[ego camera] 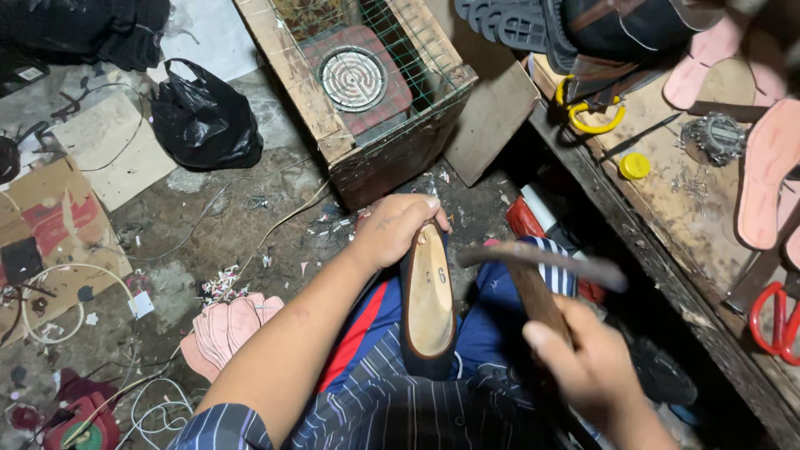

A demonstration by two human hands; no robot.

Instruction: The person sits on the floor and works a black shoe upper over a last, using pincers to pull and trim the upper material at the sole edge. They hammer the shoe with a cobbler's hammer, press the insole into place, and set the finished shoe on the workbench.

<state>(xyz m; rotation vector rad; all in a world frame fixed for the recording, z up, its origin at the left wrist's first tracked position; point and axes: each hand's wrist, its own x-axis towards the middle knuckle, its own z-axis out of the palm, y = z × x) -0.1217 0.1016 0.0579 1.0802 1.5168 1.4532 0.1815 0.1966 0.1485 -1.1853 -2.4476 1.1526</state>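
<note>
Judging from the blurred hammer [542,271] gripped in the right hand [587,358], hammering is in progress: the dark shoe [427,308], sole-up on the lap at near centre, is clasped at its toe by the left hand [396,229], its tan insole apparently already seated.

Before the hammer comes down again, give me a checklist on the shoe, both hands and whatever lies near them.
1. Shoe steadied: ok. The left hand grips its toe end and it rests sole up on the lap.
2. Hammer held: ok. The right hand is closed on the wooden handle.
3. Hammer head position: cannot tell. It is motion blurred.
4. Left fingers clear of the tan insole board: not ok. They curl over the shoe's tip.
5. Spare pink insoles to hand: ok, stacked on the floor by the left arm.
</note>
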